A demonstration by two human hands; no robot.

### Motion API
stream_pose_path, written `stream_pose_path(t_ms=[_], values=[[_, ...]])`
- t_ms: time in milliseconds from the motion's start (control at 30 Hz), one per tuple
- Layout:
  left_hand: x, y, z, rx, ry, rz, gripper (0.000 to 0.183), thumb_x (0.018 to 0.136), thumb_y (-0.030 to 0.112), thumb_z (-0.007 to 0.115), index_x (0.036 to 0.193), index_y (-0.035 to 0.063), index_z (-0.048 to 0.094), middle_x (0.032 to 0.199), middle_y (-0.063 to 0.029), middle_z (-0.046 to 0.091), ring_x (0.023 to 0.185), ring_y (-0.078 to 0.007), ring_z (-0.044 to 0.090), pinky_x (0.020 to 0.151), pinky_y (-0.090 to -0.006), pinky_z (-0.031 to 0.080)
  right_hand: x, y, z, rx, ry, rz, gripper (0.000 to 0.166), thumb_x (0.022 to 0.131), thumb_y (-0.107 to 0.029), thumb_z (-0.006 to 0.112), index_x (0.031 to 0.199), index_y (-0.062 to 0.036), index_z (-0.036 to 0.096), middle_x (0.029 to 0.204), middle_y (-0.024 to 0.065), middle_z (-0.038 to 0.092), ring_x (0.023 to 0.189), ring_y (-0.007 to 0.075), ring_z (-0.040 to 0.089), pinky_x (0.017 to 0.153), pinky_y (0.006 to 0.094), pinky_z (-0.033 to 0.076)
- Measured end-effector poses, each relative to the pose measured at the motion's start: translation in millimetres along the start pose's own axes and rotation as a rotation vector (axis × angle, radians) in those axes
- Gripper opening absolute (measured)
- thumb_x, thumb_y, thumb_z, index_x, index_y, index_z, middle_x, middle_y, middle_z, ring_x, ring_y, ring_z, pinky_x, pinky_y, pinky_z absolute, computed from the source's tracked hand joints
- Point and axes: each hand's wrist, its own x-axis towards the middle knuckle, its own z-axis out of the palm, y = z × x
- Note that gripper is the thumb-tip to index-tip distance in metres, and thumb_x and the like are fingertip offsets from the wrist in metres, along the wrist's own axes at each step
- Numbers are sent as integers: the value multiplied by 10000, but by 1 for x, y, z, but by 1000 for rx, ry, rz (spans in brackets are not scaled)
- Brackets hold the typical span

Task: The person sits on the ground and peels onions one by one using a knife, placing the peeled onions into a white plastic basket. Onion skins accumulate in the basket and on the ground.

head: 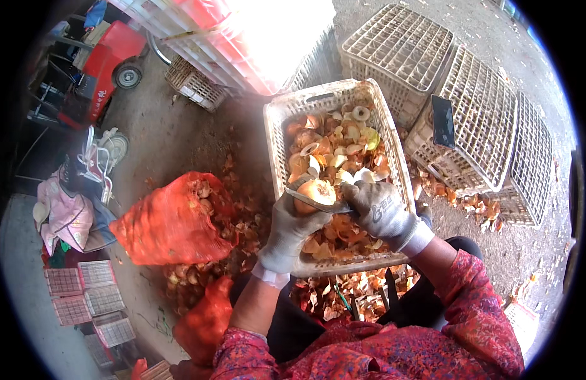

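My left hand (pixel 293 226), in a grey-coated work glove, grips a yellow onion (pixel 320 191) from below and the left. The onion's top face is cut and partly bare of skin. My right hand (pixel 379 209), gloved alike, closes on a knife (pixel 311 201) whose handle is mostly hidden by the fingers. The blade lies across the near side of the onion, its tip towards my left thumb. Under both hands stands a dirty white plastic crate (pixel 402 156) holding onion skins (pixel 340 233), cut ends and several onions.
Left of the crate lies an open red mesh sack (pixel 174 223) spilling onions, with another red sack (pixel 205 313) nearer me. Upturned crates (pixel 478 118) stand at right, a phone (pixel 443 121) on one. Stacked crates (pixel 236 52) rise ahead. A red vehicle (pixel 105 66) stands far left.
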Motion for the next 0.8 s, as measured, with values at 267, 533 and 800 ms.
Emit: stream_pose_path(t_ms=[267,533,800], values=[[-10,-2,-9,-41,-53,-69,687,629,173,851,1195,-9,507,1023,-55,614,891,-123,604,724,-242,524,3,12,22,-100,114,-100,192,851,-189,505,991,-59,513,667,85,531,564,264,550,503,393,423],[-14,20,-19,0,-82,166,800,604,327,866,1209,-41,494,1066,-120,609,925,-180,617,796,-301,530,-6,55,28,124,76,476,135,893,-204,540,876,-75,576,706,136,627,608,277,627,539,388,489],[2,12,-3,19,-102,237,910,638,408,829,1316,-23,403,1273,-135,504,1122,-214,530,921,-324,470,16,-12,-1,1582,-231,696,394,865,-371,626,1015,-11,572,602,29,558,457,121,552,415,257,451]])
